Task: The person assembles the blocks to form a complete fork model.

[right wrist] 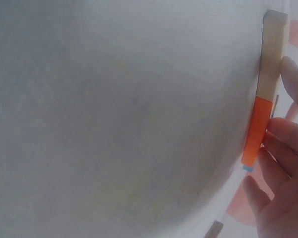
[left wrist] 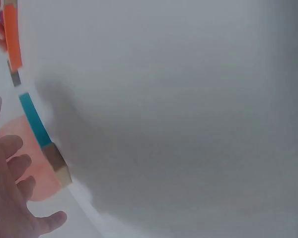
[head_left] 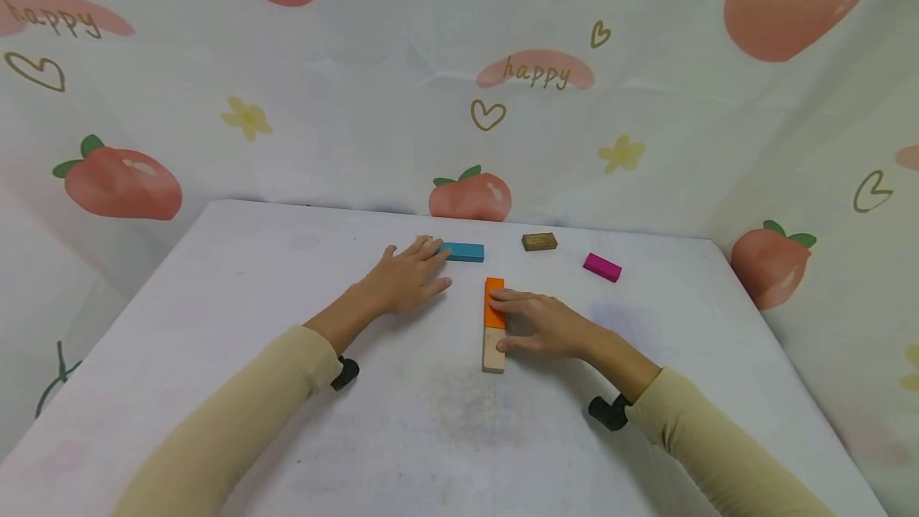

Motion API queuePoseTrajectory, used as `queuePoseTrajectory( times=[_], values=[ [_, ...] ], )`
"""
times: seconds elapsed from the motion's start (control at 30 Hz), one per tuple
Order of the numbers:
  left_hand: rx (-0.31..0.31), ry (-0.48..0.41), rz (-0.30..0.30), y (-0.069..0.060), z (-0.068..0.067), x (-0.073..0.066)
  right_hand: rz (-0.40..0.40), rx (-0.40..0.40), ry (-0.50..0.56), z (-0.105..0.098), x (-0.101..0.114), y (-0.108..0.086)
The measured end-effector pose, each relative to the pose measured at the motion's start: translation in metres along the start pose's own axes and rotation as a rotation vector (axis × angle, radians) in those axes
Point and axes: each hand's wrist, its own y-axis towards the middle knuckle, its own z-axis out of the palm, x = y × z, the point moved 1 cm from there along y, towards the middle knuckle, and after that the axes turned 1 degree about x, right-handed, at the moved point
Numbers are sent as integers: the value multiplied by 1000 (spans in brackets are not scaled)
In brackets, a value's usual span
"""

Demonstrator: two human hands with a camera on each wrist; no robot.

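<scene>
In the head view, an orange block (head_left: 495,321) and a tan block (head_left: 493,353) lie end to end on the white counter (head_left: 373,453), touching, near its middle. Their shared long axis runs from near to far, almost straight away from the person, the orange at the far end. The right hand (head_left: 542,325) reaches in from the right, its fingertips over the orange block and its thumb against the tan one; the grip is loose, fingers extended rather than curled round either. Farther back, a blue block (head_left: 465,252) lies crosswise, its long axis left to right, its left end covered by the left hand (head_left: 405,278), whose grip is spread and relaxed. A yellowish sliver (head_left: 428,238) shows past those fingertips. Behind stand a brown block (head_left: 540,242) and, turned slantwise, a pink block (head_left: 602,267).

In the left wrist view, the blue block slants down to the right, with a brown-and-tan end piece (left wrist: 63,174) against its lower end; whether that is one block or two is hard to tell. The orange block is cut off at the top left.

In the right wrist view, the blocks slope down to the left, tan uppermost. The fingers lie along one side; how firmly they press cannot be told.
</scene>
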Motion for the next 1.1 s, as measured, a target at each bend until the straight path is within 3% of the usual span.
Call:
queuePoseTrajectory(
  times=[0.33,1.1],
  values=[
    [38,-12,-38,7,7,13,15,12,-3,1,0,1],
    [41,-40,-38,10,7,13,102,36,-56,-1,7,2]
  ],
)
